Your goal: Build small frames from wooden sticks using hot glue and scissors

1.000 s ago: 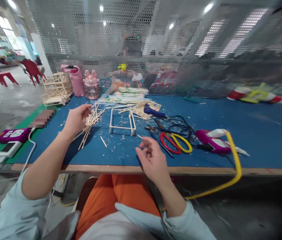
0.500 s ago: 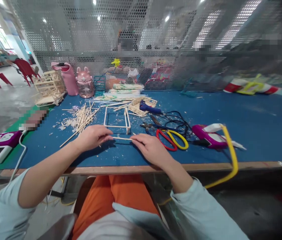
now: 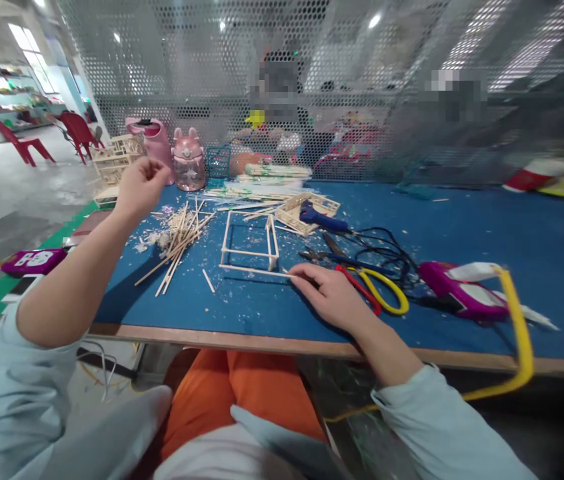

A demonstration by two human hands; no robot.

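Observation:
My right hand (image 3: 319, 290) pinches the right end of a thin wooden stick (image 3: 257, 270), which lies just in front of a small open frame of sticks (image 3: 249, 253). Raised at the left, in front of a pink bottle, is my left hand (image 3: 143, 183); its fingers are curled together, and I cannot make out anything in them. Below it on the blue table (image 3: 242, 313) is a loose pile of sticks (image 3: 179, 240) with shavings. One short stick (image 3: 209, 281) lies apart from the pile.
Scissors (image 3: 385, 292), pliers (image 3: 315, 255) and a blue glue gun (image 3: 325, 217) with a black cable lie right of the frame. Farther right is a purple and white tool (image 3: 465, 293). Bottles (image 3: 188, 163) and stick bundles (image 3: 277, 175) stand or lie along the perforated screen.
My left hand has let go of the stick and risen to the left. My right hand still holds the stick's end, closer to the frame. The view has shifted left.

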